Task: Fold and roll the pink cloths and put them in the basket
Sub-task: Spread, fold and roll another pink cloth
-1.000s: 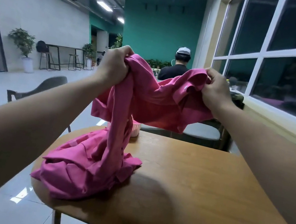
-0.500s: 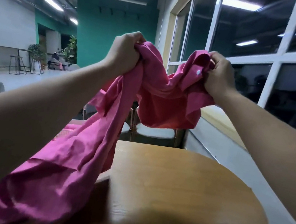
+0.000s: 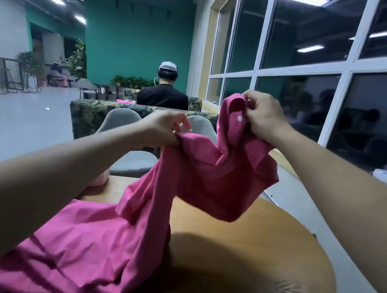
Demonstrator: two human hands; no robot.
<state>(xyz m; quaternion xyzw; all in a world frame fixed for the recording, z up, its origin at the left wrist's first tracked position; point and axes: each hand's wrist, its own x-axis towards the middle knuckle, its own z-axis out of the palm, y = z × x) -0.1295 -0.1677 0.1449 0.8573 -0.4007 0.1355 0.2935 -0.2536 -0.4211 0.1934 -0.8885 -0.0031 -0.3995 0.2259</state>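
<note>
Both hands are up over the round wooden table (image 3: pixel 256 270), and the pink cloth (image 3: pixel 151 215) hangs between them. The left hand (image 3: pixel 162 128) is closed on a bunched edge of the fabric, thumb and fingers pinched together on it. The right hand (image 3: pixel 263 116) sits higher, fingers clamped on a folded corner that carries a small white button (image 3: pixel 239 119). From those two grips the cloth sags in a loose pouch, then falls away down the left side, its long tail draped across the near-left part of the tabletop and running out of the bottom of the picture.

Behind the left forearm, a small pale pink object (image 3: pixel 101 178) peeks out on the far edge of the table; most of it is hidden by the arm, so what it is cannot be told. Across the table stand two grey chairs (image 3: pixel 125 120), partly blocked by the raised hands and cloth. Beyond them runs a leaf-patterned sofa back (image 3: pixel 86 114), and a seated person in a black shirt (image 3: pixel 163 96) faces away. Dark windows (image 3: pixel 304 50) line the right wall, with a few containers (image 3: pixel 385 176) on the sill.
</note>
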